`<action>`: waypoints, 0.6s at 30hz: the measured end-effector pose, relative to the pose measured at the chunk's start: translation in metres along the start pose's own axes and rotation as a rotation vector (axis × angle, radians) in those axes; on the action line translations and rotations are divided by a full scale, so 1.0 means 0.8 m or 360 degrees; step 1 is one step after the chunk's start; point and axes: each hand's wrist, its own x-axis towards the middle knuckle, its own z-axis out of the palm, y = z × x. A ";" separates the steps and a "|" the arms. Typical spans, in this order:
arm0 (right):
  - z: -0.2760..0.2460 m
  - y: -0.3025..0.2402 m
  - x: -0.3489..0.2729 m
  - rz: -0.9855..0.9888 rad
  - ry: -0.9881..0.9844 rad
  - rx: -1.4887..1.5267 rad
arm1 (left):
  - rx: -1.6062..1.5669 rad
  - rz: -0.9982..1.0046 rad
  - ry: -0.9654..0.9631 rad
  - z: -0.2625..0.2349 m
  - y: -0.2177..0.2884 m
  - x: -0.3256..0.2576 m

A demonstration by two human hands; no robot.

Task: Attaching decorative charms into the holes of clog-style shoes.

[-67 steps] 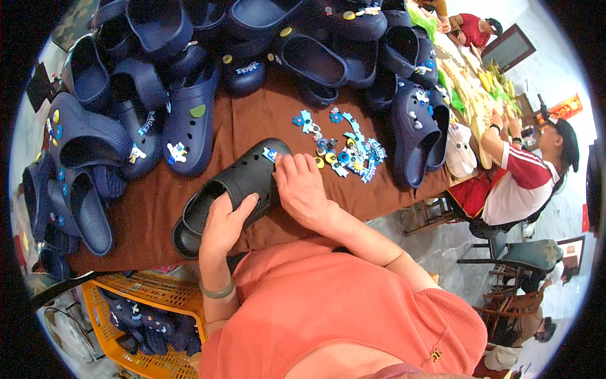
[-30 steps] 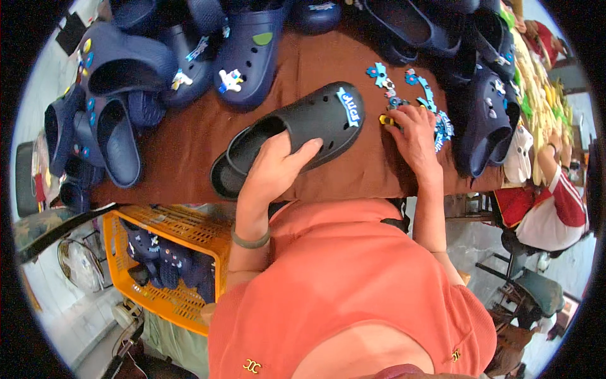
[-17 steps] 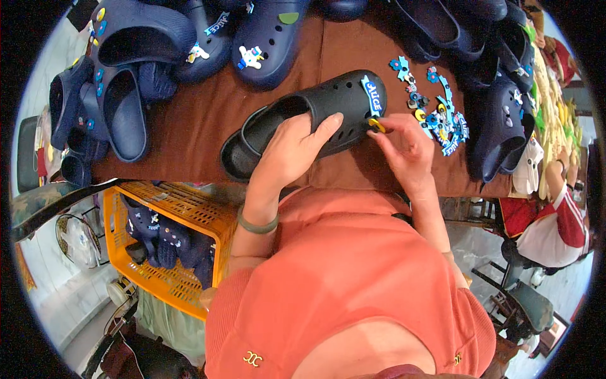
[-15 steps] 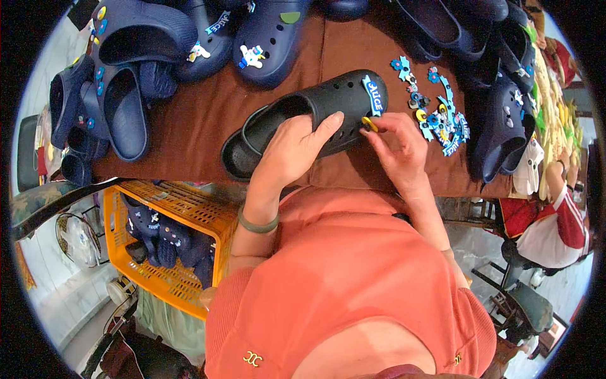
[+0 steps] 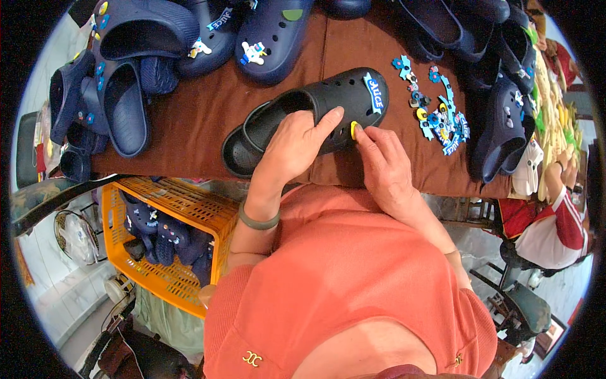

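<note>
A black clog lies tilted on the brown cloth, its toe to the right, with a blue banner-shaped charm near the toe. My left hand grips the clog, fingers inside the foot opening and thumb over the holed upper. Between thumb and fingers, my right hand pinches a small yellow charm against the near side of the upper. Whether the charm's stem sits in a hole is hidden. To the right of this hand lies a loose pile of blue, white and yellow charms.
Navy clogs with charms line the back of the brown cloth; more are heaped left and right. An orange crate holding navy clogs stands below the table edge at left. Another person sits at far right.
My right hand has turned and moved left and slightly down, bringing the yellow charm from beside the banner charm to the near side of the clog. My left hand keeps its grip.
</note>
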 end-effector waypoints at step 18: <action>-0.014 -0.003 0.012 -0.0108 -0.0420 -0.0192 | 0.0272 0.0209 0.0068 -0.001 0.004 -0.003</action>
